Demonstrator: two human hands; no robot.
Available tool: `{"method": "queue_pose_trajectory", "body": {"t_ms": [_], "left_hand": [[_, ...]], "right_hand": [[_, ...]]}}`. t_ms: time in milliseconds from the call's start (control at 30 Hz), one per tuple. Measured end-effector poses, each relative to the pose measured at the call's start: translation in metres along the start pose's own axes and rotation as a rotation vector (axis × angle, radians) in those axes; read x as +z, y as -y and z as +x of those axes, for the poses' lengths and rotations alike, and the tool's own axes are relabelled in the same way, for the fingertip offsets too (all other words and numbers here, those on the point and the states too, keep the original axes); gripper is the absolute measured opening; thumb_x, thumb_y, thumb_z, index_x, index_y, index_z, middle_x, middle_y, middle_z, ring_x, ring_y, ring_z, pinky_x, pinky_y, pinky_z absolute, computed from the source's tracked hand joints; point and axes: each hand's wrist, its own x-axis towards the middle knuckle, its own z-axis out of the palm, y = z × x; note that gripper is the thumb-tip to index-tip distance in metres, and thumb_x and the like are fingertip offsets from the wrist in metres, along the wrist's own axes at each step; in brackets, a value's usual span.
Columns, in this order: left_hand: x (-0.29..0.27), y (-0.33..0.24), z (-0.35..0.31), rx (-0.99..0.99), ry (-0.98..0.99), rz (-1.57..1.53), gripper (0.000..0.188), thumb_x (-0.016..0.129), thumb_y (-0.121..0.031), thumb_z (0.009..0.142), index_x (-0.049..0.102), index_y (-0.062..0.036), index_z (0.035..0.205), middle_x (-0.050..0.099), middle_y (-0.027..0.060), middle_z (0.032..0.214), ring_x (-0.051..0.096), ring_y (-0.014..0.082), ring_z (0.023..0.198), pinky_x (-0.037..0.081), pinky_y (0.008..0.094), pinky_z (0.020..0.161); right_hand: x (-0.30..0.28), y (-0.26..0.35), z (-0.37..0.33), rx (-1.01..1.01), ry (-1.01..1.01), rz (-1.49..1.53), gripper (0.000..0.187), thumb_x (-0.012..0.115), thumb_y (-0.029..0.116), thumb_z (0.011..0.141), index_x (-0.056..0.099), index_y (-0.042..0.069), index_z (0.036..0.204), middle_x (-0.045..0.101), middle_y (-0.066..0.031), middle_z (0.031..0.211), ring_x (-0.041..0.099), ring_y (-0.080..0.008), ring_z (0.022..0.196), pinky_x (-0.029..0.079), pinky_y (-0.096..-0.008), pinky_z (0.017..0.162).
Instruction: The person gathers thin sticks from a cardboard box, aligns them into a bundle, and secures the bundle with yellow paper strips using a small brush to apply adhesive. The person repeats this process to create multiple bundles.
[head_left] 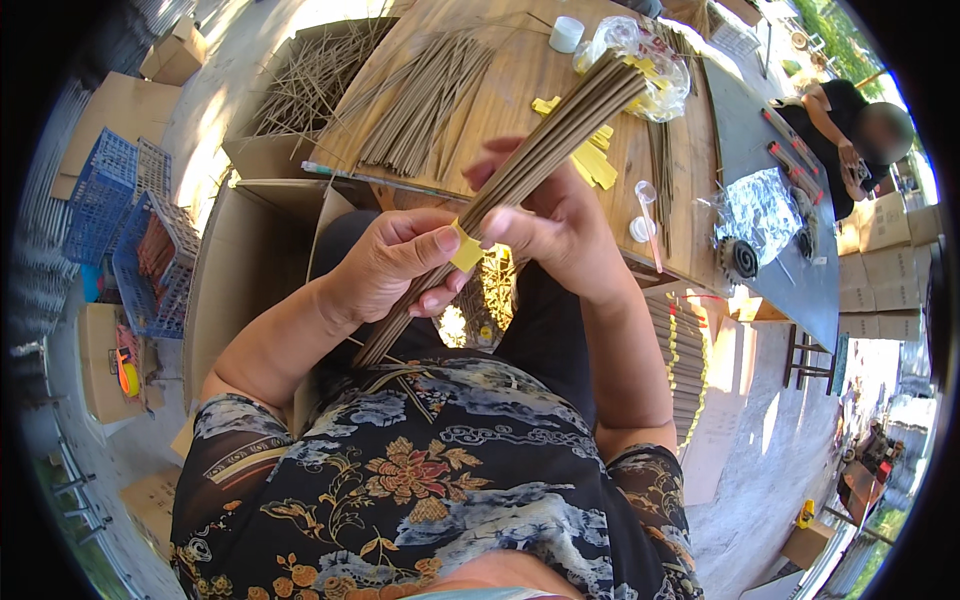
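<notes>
Head view: I watch from a distance as the left hand (408,250) closes round the lower part of a bundle of brown sticks (560,130), its thumb pressing beside a yellow strip (466,247); the right hand (550,225) is half open, thumb by the strip and fingers partly hidden behind the bundle, so I cannot tell how firmly it grips; the bundle slants over the lap, its upper end reaching over the wooden table (620,210), where more yellow strips (595,165) and a pile of loose sticks (425,110) lie; I judge the step in hand to be banding the bundle with the strip, the wrap perhaps not yet finished; to my mind the next move calls for a steady left squeeze, with the right fingers drawing the strip snug without letting the sticks slip.
</notes>
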Motion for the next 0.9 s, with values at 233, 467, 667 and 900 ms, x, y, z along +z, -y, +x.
{"method": "queue_pose_trajectory", "body": {"t_ms": [233,467,667,900], "left_hand": [[-0.001,-0.004,0.008,-0.020,0.004,0.261,0.037,0.050,-0.033,0.088,0.051,0.0016,0.100,0.052,0.0071,0.070,0.047,0.0106,0.050,0.038,0.0199,0.042],[0.006,-0.004,0.027,0.054,0.021,0.379,0.029,0.045,-0.027,0.092,0.048,0.0014,0.098,0.054,0.0045,0.075,0.050,0.0074,0.060,0.041,0.0190,0.053],[0.006,0.005,0.045,0.118,-0.032,0.346,0.032,0.047,-0.031,0.090,0.048,-0.0007,0.101,0.049,0.0049,0.077,0.045,0.0080,0.057,0.037,0.0187,0.048],[-0.001,0.009,0.069,0.326,-0.052,0.181,0.030,0.048,-0.029,0.090,0.049,0.0000,0.096,0.049,0.0088,0.081,0.044,0.0083,0.055,0.037,0.0189,0.047]], "right_hand": [[0.027,0.008,0.018,-0.051,-0.280,0.610,0.017,0.047,0.019,0.089,0.040,0.007,0.079,0.043,-0.0027,0.059,0.043,-0.0109,0.051,0.049,-0.0321,0.053],[0.019,0.006,0.020,-0.074,-0.384,0.492,0.017,0.049,0.018,0.088,0.042,0.003,0.083,0.041,-0.0019,0.058,0.042,-0.0103,0.051,0.051,-0.0329,0.054],[-0.034,0.003,0.008,-0.050,-0.283,0.130,0.039,0.049,0.032,0.089,0.046,-0.002,0.108,0.059,-0.0138,0.098,0.058,-0.0184,0.088,0.047,-0.0308,0.080],[-0.148,-0.013,-0.085,0.584,-0.698,-1.356,0.038,0.060,0.038,0.078,0.061,0.001,0.090,0.058,-0.0174,0.097,0.054,-0.0308,0.092,0.042,-0.0381,0.078]]}}
